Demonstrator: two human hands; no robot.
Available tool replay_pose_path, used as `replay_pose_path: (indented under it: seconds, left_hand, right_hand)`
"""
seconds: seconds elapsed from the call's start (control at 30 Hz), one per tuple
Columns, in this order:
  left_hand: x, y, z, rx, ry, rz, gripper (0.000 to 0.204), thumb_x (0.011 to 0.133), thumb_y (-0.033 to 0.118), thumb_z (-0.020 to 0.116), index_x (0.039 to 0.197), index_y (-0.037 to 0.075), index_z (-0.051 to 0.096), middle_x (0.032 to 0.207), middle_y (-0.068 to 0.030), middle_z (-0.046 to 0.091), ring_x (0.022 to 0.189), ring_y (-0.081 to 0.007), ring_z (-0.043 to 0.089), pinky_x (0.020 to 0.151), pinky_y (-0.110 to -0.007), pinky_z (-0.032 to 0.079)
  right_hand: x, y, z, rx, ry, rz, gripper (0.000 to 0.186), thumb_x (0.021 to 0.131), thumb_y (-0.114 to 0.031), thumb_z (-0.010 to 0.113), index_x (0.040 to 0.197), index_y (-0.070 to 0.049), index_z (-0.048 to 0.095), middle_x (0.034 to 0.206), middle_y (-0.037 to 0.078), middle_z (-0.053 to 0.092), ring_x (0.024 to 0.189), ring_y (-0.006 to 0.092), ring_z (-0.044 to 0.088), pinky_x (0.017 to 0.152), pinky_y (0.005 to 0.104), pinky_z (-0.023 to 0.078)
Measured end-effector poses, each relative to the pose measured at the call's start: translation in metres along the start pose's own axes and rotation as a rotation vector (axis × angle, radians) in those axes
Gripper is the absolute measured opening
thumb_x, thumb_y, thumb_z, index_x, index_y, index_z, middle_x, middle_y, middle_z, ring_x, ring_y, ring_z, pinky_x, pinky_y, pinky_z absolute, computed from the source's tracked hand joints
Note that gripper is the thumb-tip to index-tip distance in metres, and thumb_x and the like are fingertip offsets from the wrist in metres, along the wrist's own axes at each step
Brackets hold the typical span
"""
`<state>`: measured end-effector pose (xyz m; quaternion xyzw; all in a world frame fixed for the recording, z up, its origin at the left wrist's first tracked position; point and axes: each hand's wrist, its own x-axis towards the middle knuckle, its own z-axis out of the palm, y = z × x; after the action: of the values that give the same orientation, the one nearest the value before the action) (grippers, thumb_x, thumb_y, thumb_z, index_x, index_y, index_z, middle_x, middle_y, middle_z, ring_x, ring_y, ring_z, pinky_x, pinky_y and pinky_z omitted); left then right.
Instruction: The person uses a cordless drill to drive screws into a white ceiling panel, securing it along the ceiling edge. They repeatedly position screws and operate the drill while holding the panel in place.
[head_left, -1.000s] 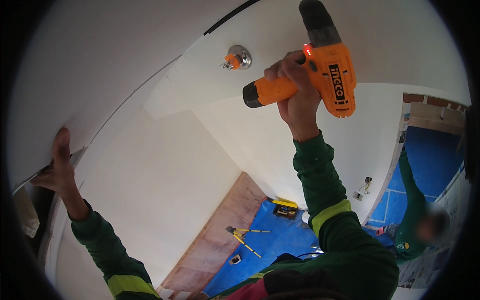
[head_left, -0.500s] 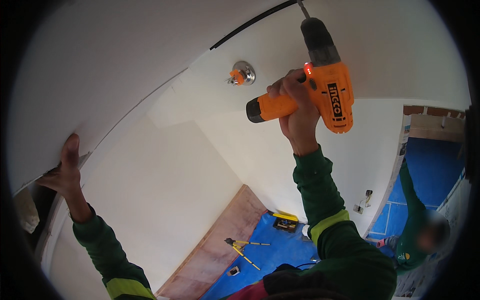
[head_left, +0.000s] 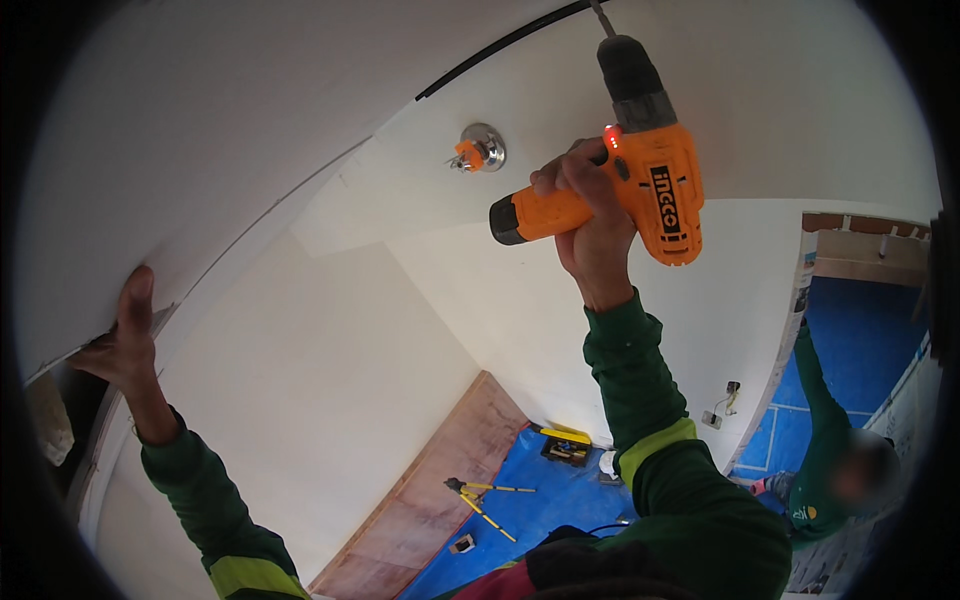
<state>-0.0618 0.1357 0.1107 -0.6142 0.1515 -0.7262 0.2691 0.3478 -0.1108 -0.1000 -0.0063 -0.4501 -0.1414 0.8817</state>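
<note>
My right hand [head_left: 597,220] is wrapped round the handle of an orange and black cordless drill [head_left: 672,190], held high in the upper middle. A red light glows on its side. The drill's bit [head_left: 603,18] points up and reaches the top edge of the view, by the end of a black strip [head_left: 500,50]; its tip is cut off there. At the left, my left hand [head_left: 125,335] grips the edge of a large white panel [head_left: 220,130], thumb on its face and fingers partly hidden behind the edge. A dark gap opens beside that hand.
A metal round fitting with an orange piece [head_left: 482,150] sticks out near the drill. Below are blue floor sheeting [head_left: 530,505], a yellow tripod [head_left: 490,500], an open toolbox [head_left: 566,447] and a wooden board [head_left: 430,490]. Another person [head_left: 835,470] is by the doorway at right.
The whole view has shifted very slightly. My left hand stays on the panel edge and the drill keeps its place in my right hand; nothing was taken or let go.
</note>
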Motion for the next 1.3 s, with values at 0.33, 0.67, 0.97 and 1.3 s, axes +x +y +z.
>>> replay_pose_path:
  seconds: [0.33,0.67,0.97,1.3]
  left_hand:
    - [-0.004,-0.016,-0.013,0.071,-0.039,-0.067,0.078,0.075,0.025,0.101,0.130,-0.012,0.060,0.125,-0.0209,0.068,0.108,-0.0286,0.069,0.103,-0.043,0.056]
    - [-0.004,-0.016,-0.011,0.077,-0.030,-0.010,0.078,0.076,0.028,0.101,0.129,-0.012,0.061,0.125,-0.0208,0.069,0.107,-0.0288,0.069,0.102,-0.043,0.056]
    - [0.004,-0.023,-0.016,0.082,-0.050,0.037,0.068,0.080,0.024,0.099,0.127,-0.011,0.064,0.122,-0.0195,0.072,0.104,-0.0273,0.072,0.099,-0.042,0.058]
    - [0.009,-0.015,-0.013,0.081,-0.058,0.042,0.054,0.083,0.023,0.096,0.117,-0.010,0.070,0.113,-0.0166,0.076,0.096,-0.0234,0.074,0.090,-0.037,0.061]
  right_hand:
    - [0.005,0.002,-0.005,0.021,-0.013,0.000,0.009,0.093,-0.003,0.071,0.091,-0.008,0.064,0.078,0.003,0.063,0.076,0.0194,0.071,0.080,0.0385,0.059]
    - [0.015,0.007,-0.011,-0.069,-0.014,-0.046,0.021,0.095,0.000,0.070,0.113,-0.008,0.063,0.079,0.005,0.064,0.077,0.0199,0.070,0.083,0.0427,0.059]
    - [0.020,0.009,-0.018,-0.075,-0.046,-0.048,0.014,0.094,-0.002,0.072,0.103,-0.008,0.063,0.078,0.005,0.065,0.076,0.0198,0.069,0.083,0.0412,0.059]
    - [0.027,0.011,-0.026,-0.113,-0.087,-0.081,0.009,0.093,-0.004,0.072,0.095,-0.008,0.064,0.081,0.006,0.067,0.078,0.0176,0.071,0.081,0.0379,0.058]
